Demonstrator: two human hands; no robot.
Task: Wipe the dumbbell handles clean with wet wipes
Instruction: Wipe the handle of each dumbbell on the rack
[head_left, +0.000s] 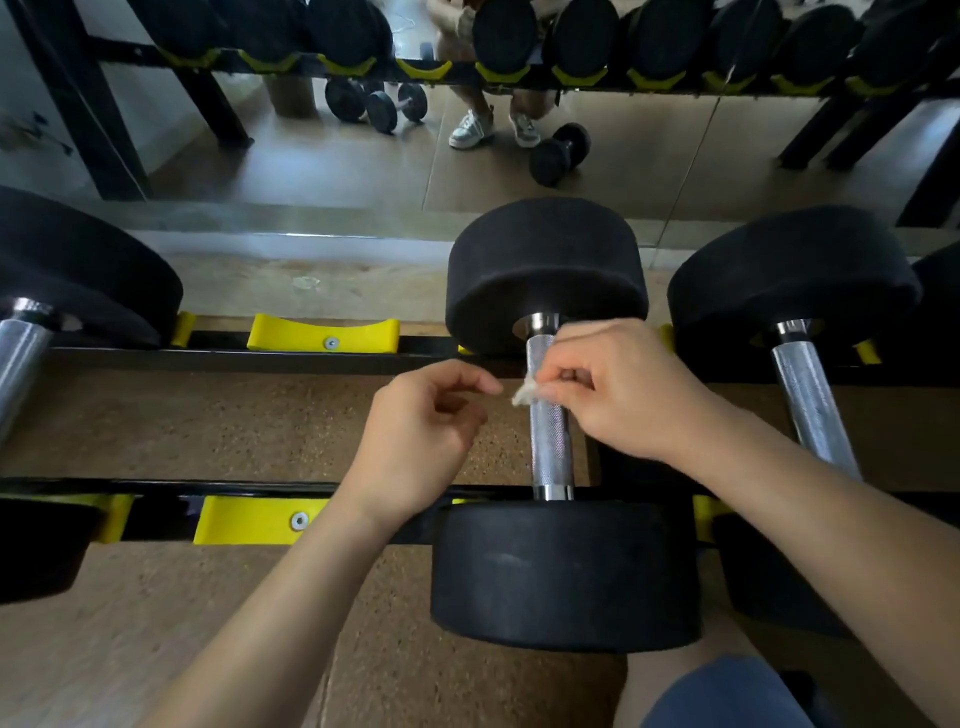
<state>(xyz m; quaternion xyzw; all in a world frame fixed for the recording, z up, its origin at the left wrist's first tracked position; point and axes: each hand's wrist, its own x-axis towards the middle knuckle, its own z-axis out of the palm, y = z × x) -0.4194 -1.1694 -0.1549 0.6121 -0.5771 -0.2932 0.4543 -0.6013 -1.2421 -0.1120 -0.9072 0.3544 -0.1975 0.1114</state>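
A black dumbbell lies across the rack rails, its knurled steel handle (548, 441) running away from me between two round heads. My right hand (623, 389) pinches a small crumpled white wet wipe (523, 394) against the upper part of that handle. Just left of the handle hovers my left hand (426, 431), fingers loosely curled and holding nothing, its fingertips close to the wipe.
A second dumbbell (810, 384) rests to the right and another handle (21, 358) at the far left. Empty yellow cradles (322, 335) sit on the black rails. A mirror behind reflects loose dumbbells and a person's shoes on the floor.
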